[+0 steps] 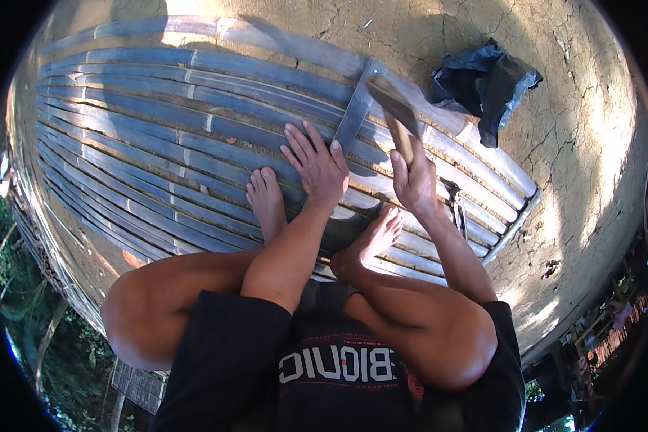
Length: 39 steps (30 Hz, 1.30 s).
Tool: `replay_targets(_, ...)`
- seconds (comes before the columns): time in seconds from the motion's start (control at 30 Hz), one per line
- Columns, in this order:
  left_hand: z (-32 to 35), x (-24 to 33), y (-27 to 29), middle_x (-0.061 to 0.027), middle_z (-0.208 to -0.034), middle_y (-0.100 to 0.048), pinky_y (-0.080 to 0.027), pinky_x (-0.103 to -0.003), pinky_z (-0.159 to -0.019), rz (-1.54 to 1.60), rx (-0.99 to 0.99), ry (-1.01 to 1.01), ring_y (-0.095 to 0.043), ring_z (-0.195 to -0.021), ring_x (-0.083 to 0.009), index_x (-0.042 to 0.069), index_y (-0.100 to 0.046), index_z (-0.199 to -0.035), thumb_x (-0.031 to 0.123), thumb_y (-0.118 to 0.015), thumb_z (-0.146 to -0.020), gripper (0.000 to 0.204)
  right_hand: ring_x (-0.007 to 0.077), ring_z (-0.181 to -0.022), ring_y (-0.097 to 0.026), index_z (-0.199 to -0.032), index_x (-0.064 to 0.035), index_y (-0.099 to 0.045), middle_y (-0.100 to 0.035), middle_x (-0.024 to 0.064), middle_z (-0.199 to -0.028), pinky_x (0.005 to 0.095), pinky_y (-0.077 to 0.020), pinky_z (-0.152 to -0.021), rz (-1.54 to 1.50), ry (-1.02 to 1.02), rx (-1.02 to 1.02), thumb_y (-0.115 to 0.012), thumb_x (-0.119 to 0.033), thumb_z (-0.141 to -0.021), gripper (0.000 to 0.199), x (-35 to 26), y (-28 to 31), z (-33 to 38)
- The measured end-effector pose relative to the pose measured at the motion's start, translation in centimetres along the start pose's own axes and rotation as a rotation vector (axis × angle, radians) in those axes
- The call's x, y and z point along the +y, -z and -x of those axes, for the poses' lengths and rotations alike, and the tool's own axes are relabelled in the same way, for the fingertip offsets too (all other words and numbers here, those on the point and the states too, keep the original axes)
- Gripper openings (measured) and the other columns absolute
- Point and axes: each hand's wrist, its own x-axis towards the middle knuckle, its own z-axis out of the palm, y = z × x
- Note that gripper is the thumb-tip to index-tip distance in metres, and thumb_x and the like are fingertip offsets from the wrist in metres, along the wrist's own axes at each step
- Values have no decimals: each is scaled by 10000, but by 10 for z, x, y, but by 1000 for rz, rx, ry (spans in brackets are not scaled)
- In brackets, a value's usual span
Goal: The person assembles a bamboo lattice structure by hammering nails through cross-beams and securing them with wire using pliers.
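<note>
I squat on a mat of long split bamboo slats laid side by side on dry ground. My left hand lies flat, fingers spread, pressing on the slats beside a flat crosswise strip. My right hand grips the wooden handle of a chopping knife, its broad blade raised over the crosswise strip. Both of my bare feet rest on the slats on either side of my left forearm.
A crumpled black plastic bag lies on the cracked earth beyond the slats at the upper right. A thin bent wire-like piece lies on the slats near my right wrist. Green plants show at the lower left edge.
</note>
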Motion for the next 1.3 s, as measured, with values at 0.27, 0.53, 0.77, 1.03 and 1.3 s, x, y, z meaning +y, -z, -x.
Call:
replay_targets(0.27, -4, -1, 0, -374, -1591, -38, 20, -602, -1196, 7, -14, 10, -15, -1508, -473, -88, -150, -1542, 359, -344, -1031, 706, 476, -691, -666, -1184, -12, -506, -651, 271, -725, 521, -520, -592, 70, -96, -58, -568, -249, -1007, 302, 16, -4, 3)
replay_targets(0.53, 3, 4, 0, -375, -1591, -42, 17, -600, -1196, 11, -12, 6, -25, -1507, -477, -88, -168, -1540, 351, -337, -1034, 691, 471, -637, -659, -1094, -20, -509, -639, 257, -673, 528, -503, -538, 66, -72, 2, -558, -275, -1021, 270, 10, 0, 6)
replay_targets(0.77, -16, 8, -2, -355, -1601, -47, 14, -591, -1198, 17, 42, -20, -38, -1511, -460, -60, -152, -1553, 364, -315, -1045, 681, 506, -675, -636, -1057, -15, -500, -640, 288, -700, 589, -506, -594, 279, -84, -107, -550, -291, -1017, 284, 48, -20, -1)
replay_targets(1.03, -6, -19, 0, -281, -1583, -227, -84, -622, -1176, 122, 181, -42, -182, -1475, -444, 11, -332, -1523, 366, -428, -1021, 622, 383, -554, -597, -1142, 12, -523, -613, 246, -749, 455, -455, -490, -10, -455, 67, -572, -267, -1013, 311, 30, 25, 149)
replay_targets(1.3, -154, -33, 53, -104, -1334, -543, -334, -483, -1118, -9, -13, -734, -435, -1321, -331, 130, -631, -1297, 224, -737, -863, 456, 377, -688, -587, -1174, 3, -520, -596, 243, -878, 468, -452, -600, 316, -920, 196, -606, -258, -978, 338, 70, 49, 392)
